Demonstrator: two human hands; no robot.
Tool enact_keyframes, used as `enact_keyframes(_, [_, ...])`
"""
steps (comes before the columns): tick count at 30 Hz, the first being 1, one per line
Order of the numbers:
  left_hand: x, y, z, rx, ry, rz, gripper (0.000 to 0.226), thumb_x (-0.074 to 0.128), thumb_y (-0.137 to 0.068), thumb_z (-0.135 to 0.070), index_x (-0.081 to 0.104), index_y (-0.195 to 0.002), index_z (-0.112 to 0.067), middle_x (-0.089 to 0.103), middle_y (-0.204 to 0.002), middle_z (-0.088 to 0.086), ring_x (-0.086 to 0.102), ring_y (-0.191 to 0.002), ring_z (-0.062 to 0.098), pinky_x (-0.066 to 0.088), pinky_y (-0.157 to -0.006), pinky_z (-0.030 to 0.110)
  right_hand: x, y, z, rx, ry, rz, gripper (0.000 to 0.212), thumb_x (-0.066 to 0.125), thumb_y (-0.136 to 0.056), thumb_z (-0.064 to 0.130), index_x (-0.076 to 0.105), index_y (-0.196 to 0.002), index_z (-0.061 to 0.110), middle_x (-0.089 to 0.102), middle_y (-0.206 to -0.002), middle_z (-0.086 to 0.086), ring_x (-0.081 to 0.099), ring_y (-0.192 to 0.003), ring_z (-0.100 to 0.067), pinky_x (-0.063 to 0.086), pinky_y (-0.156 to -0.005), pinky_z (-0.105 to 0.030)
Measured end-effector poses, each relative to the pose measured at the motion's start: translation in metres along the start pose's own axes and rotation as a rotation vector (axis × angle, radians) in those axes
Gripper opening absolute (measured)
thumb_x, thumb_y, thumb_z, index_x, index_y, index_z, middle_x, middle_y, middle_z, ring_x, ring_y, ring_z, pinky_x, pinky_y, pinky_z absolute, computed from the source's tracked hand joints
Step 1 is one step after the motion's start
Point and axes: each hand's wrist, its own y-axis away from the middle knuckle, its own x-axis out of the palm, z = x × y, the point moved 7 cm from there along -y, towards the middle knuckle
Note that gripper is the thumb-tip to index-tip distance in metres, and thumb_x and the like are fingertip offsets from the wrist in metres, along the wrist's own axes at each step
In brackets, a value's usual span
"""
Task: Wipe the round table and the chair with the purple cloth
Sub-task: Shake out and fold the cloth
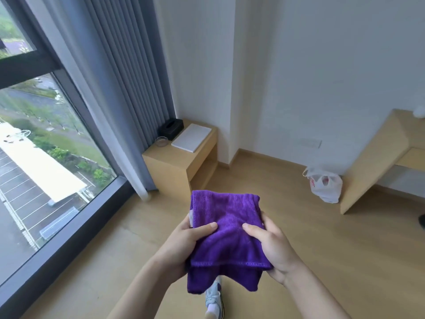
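A folded purple cloth point(226, 229) is held up in front of me above the wooden floor. My left hand point(184, 241) grips its left edge, thumb lying on top of the fabric. My right hand point(273, 246) grips its right edge in the same way, thumb on top. A lower layer of the cloth hangs down below my hands. No round table or chair is in view.
A low wooden side cabinet point(181, 162) stands by the grey curtain point(128, 88), carrying a black tissue box point(171, 127), a glass ashtray point(161, 141) and a white pad point(191, 137). A white plastic bag point(325, 184) lies beside a slanted wooden desk point(377, 157). A large window point(41, 157) fills the left.
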Motion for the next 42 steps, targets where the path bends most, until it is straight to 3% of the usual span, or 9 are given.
enact_keyframes(5, [0.007, -0.114, -0.062, -0.023, -0.02, 0.036, 0.051, 0.083, -0.08, -0.01, 0.064, -0.126, -0.017, 0.076, -0.112, 0.019, 0.076, -0.091, 0.035, 0.062, -0.07, 0.039, -0.013, -0.103, 0.06, -0.023, 0.024, -0.071, 0.031, 0.056, -0.099, -0.001, 0.064, -0.126, 0.014, 0.074, -0.117, -0.017, 0.072, -0.106, -0.039, 0.059, -0.089, -0.049])
enact_keyframes(13, [0.035, -0.28, -0.158, -0.07, -0.024, 0.143, 0.055, 0.081, -0.08, -0.006, 0.066, -0.128, -0.028, 0.073, -0.125, 0.017, 0.073, -0.109, 0.041, 0.063, -0.081, 0.046, -0.042, -0.243, 0.169, -0.024, -0.058, -0.073, 0.033, 0.058, -0.097, 0.0, 0.062, -0.128, 0.01, 0.073, -0.118, -0.02, 0.072, -0.106, -0.041, 0.061, -0.075, -0.043])
enact_keyframes(17, [0.063, -0.362, -0.184, -0.114, -0.026, 0.175, 0.053, 0.074, -0.086, -0.005, 0.062, -0.131, -0.03, 0.075, -0.122, 0.015, 0.073, -0.108, 0.04, 0.063, -0.078, 0.044, -0.077, -0.311, 0.202, -0.027, -0.091, -0.14, 0.037, 0.058, -0.097, 0.0, 0.062, -0.13, 0.015, 0.072, -0.121, -0.018, 0.071, -0.108, -0.04, 0.061, -0.081, -0.047])
enact_keyframes(21, [0.081, -0.45, -0.202, -0.132, -0.016, 0.151, 0.046, 0.066, -0.096, -0.001, 0.061, -0.131, -0.03, 0.075, -0.12, 0.015, 0.074, -0.106, 0.041, 0.063, -0.077, 0.046, -0.112, -0.393, 0.236, -0.021, -0.062, -0.107, 0.044, 0.062, -0.091, 0.001, 0.063, -0.132, 0.019, 0.072, -0.123, -0.016, 0.07, -0.112, -0.04, 0.06, -0.086, -0.049])
enact_keyframes(25, [0.085, -0.528, -0.217, -0.179, 0.042, 0.037, 0.042, 0.064, -0.098, 0.0, 0.063, -0.129, -0.027, 0.076, -0.119, 0.015, 0.076, -0.1, 0.037, 0.064, -0.072, 0.044, -0.137, -0.481, 0.266, 0.069, 0.02, -0.065, 0.044, 0.053, -0.095, -0.008, 0.061, -0.131, 0.017, 0.073, -0.12, -0.016, 0.071, -0.109, -0.039, 0.061, -0.084, -0.048])
enact_keyframes(29, [0.077, -0.591, -0.236, -0.187, 0.174, -0.052, 0.062, 0.074, -0.085, 0.002, 0.06, -0.134, -0.031, 0.074, -0.122, 0.017, 0.072, -0.109, 0.043, 0.061, -0.086, 0.052, -0.144, -0.567, 0.285, 0.22, 0.078, 0.031, 0.055, 0.056, -0.095, -0.009, 0.053, -0.138, 0.025, 0.073, -0.123, -0.013, 0.071, -0.109, -0.039, 0.059, -0.088, -0.053])
enact_keyframes(31, [0.061, -0.618, -0.24, -0.148, 0.211, -0.159, 0.06, 0.074, -0.087, 0.003, 0.06, -0.135, -0.031, 0.074, -0.122, 0.016, 0.072, -0.11, 0.042, 0.061, -0.086, 0.05, -0.144, -0.617, 0.286, 0.308, 0.171, 0.087, 0.058, 0.054, -0.096, -0.011, 0.05, -0.141, 0.025, 0.072, -0.124, -0.013, 0.071, -0.109, -0.04, 0.058, -0.091, -0.055])
enact_keyframes(36, [-0.003, -0.644, -0.234, -0.084, 0.397, -0.436, 0.057, 0.075, -0.082, -0.003, 0.064, -0.13, -0.032, 0.075, -0.122, 0.013, 0.074, -0.108, 0.037, 0.061, -0.084, 0.045, -0.095, -0.725, 0.261, 0.488, 0.402, 0.305, 0.06, 0.054, -0.097, -0.011, 0.048, -0.144, 0.025, 0.069, -0.13, -0.01, 0.07, -0.113, -0.036, 0.056, -0.097, -0.054])
enact_keyframes(42, [-0.092, -0.7, -0.246, -0.082, 0.484, -0.636, 0.045, 0.058, -0.101, 0.002, 0.057, -0.134, -0.028, 0.077, -0.114, 0.003, 0.078, -0.094, 0.025, 0.062, -0.07, 0.038, -0.01, -0.859, 0.225, 0.471, 0.748, 0.5, 0.052, 0.051, -0.102, -0.003, 0.049, -0.139, 0.033, 0.066, -0.131, -0.002, 0.07, -0.114, -0.022, 0.057, -0.098, -0.046])
